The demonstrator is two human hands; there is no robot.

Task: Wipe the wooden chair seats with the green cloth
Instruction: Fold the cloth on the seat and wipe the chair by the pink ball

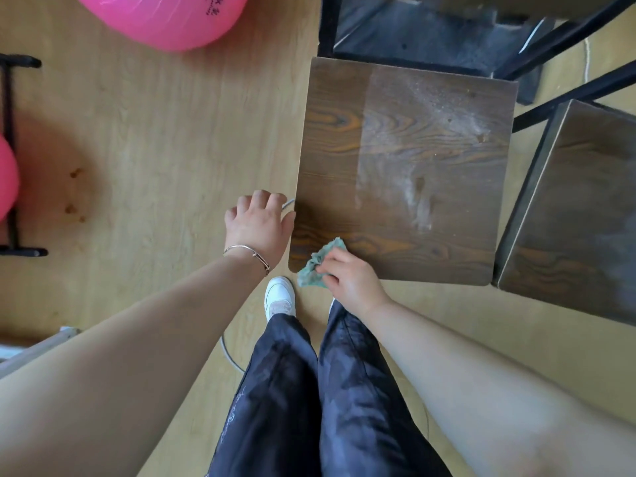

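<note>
A dark wooden chair seat (406,160) lies below me, with a pale dusty smear across its right half. My right hand (351,280) grips a crumpled green cloth (315,266) on the seat's near left corner. My left hand (258,225) hangs just off the seat's left edge with fingers loosely curled and nothing in it; whether it touches the edge I cannot tell. A second wooden chair seat (578,218) stands to the right, tilted in view.
Black metal chair frames (550,39) stand behind the seats. A pink exercise ball (165,15) rests on the light wood floor at the top left, another at the left edge beside a black rack (10,149). My legs and a white shoe (279,297) are below the seat.
</note>
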